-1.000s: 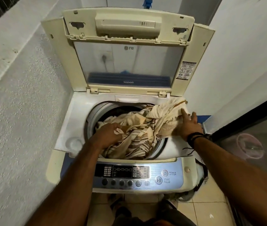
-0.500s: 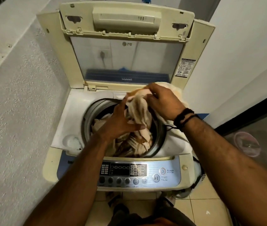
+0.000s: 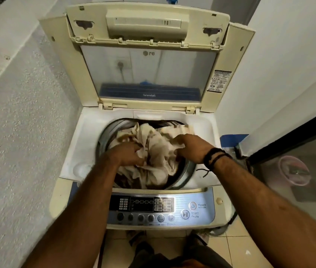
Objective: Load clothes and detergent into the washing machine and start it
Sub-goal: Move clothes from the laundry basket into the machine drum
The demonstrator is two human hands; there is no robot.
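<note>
We are standing at the washing machine (image 3: 87, 132) with its lid (image 3: 147, 55) up. The clothes (image 3: 159, 151) are a soft cream and brown pile that sits in the round drum (image 3: 187, 172). The pile fills the drum's mouth right up to the rim, and one bit at the back right lies on the rim.

Our left hand (image 3: 129, 154) is on the left side of the pile. Its fingers are curled into the cloth and hold a bunch of it. Our right hand (image 3: 193, 147) is on the right side, knuckles up. Its fingers are tucked into the cloth too, so we think this grip is also closed on the clothes, but the fingertips are hidden.

The pile lies right under and between both hands, so the way to go is straight down. Both arms reach in from the front edge of the machine, over the button panel (image 3: 161, 207). The right hand is nearer the bit on the rim, so we think that hand should tuck it in.

We think the loading is almost done. We see no soap yet, and the start button (image 3: 185, 214) waits at the front right.
</note>
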